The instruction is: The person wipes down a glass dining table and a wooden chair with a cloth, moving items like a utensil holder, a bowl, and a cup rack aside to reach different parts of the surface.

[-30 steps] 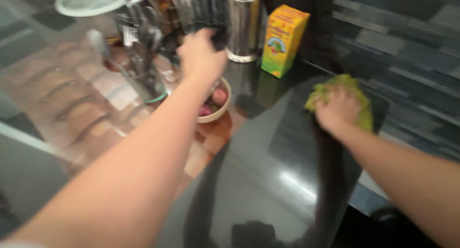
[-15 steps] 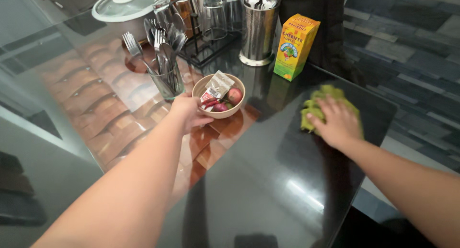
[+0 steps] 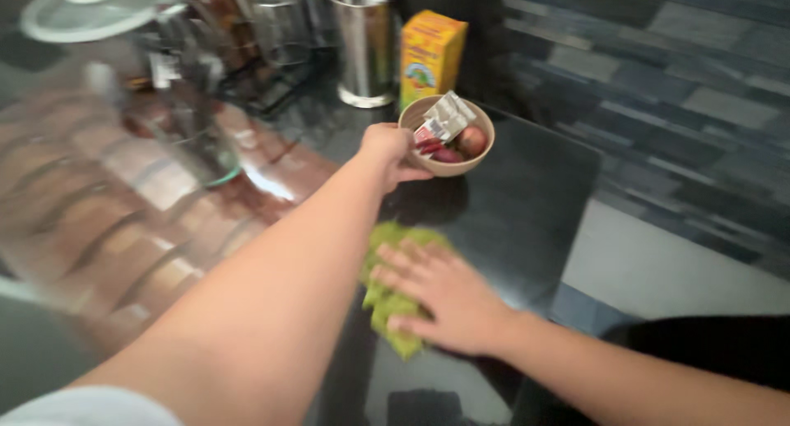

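One yellow-orange carton [image 3: 431,57] w/ a round colourful label stands at the counter's [image 3: 535,187] far edge, just behind one tan bowl [image 3: 451,164] holding a few white sachets, gripped at its rim by left hand [image 3: 387,153]; right hand [image 3: 444,294], fingers spread, presses flat on one green cloth [image 3: 387,307] mid-counter.

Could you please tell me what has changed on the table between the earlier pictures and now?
The left hand has gripped the round beige bowl of sachets and small fruit by its rim and carried it toward the yellow carton. The right hand has slid the green cloth across the glossy black tabletop, nearer the person. The carton and the steel cutlery holder stand as before.
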